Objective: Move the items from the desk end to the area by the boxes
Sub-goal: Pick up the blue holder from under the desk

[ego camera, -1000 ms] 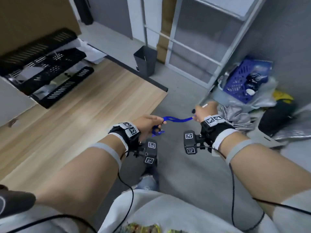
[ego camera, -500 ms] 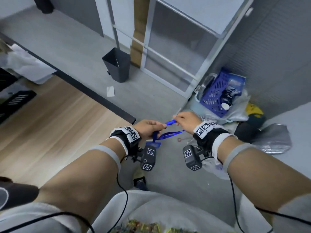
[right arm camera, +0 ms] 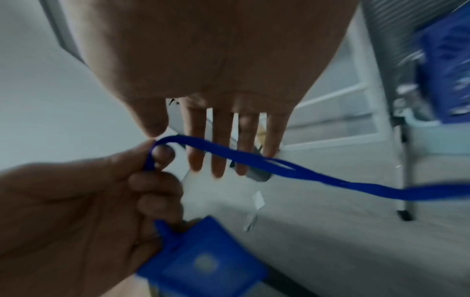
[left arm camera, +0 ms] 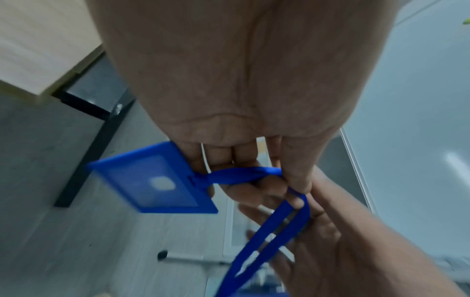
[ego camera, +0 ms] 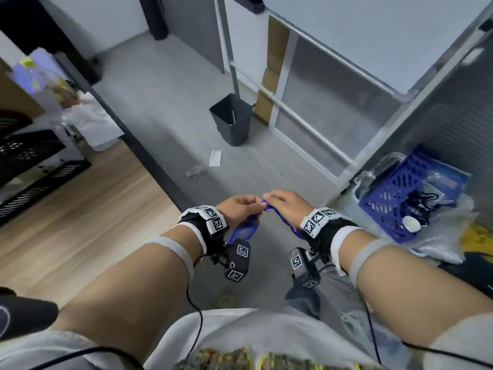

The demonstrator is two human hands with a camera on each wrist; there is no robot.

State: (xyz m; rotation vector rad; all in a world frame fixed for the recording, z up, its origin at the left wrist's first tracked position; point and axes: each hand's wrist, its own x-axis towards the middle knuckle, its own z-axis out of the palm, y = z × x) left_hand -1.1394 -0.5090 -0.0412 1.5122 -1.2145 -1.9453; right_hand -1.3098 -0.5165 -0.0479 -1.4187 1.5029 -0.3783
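Item in hand: blue badge holder w/ blue lanyard, off the table, carried in air over grey floor, near the table's right end.
Left grip: left hand curled, thumb + fingers pinching lanyard close to the holder; holder dangling just below the fist.
Right grip: right hand w/ thumb tip on the strap where the loop bends; in rt wrist view fingers long and straight, spread a little, strap passing in front of them. Pinch vs plain touch: cannot tell for sure, looks like a light thumb pinch.
Strap: doubled, slack, running from the two hands down and right past the rt wrist.
Hands: touching or nearly so at the strap, centre of head view.
Done so far (judged): one item picked up and clear of the table end; strap prob. being gathered up.
Left to do (judged): carry to area by the boxes, set down, then back for any more items.
Goal spot: uncertain. Brown cardboard far left behind black trays; more cardboard far, behind metal frame. Which "boxes" meant: cannot tell.
Also around: black bin far centre; blue basket on plastic bags at right; paper scraps on floor.
Other items at table end: white paper or bags far left, blurred; count unclear.
Progress: early to mid, no drop-off visible.
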